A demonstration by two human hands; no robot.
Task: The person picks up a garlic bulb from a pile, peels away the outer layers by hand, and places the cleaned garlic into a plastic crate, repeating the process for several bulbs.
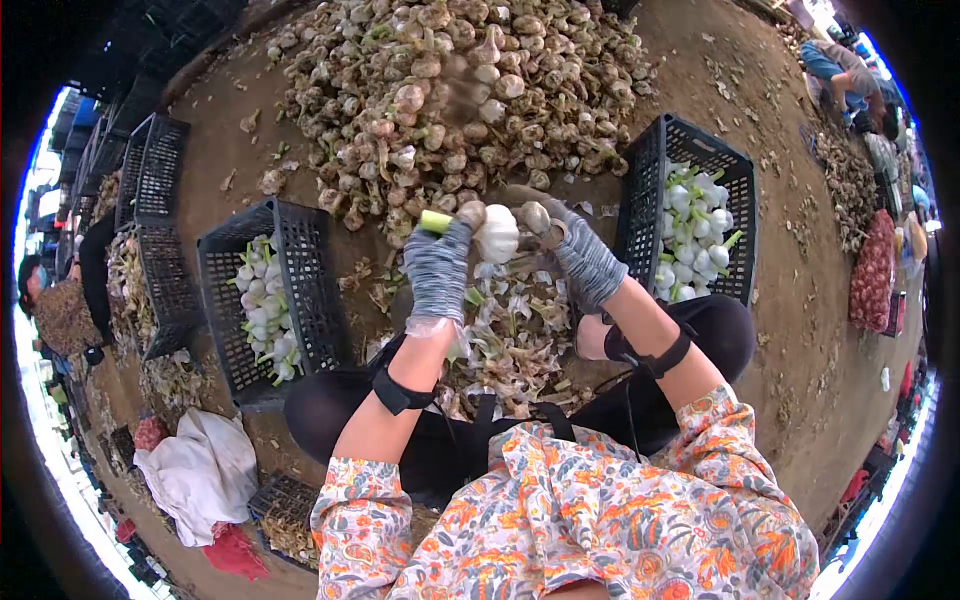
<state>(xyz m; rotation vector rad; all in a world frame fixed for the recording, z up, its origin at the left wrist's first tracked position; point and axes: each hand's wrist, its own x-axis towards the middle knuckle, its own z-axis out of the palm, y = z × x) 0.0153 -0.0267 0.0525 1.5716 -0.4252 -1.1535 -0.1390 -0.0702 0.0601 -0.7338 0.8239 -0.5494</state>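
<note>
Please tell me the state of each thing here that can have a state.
garlic bulb: peeled white, held between both hands.
left hand: gloved, closed on its stem.
right hand: gloved, fingers on the bulb.
left crate: partly filled with peeled garlic.
right crate: partly filled too.
garlic pile: unpeeled.

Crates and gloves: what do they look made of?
The left crate and right crate look like matte black moulded plastic: rigid walls in a regular open lattice. The gloves on the left hand and right hand, both gripping the garlic bulb, look like grey knitted fabric, speckled and soft-creased; any coating is unclear.
</note>
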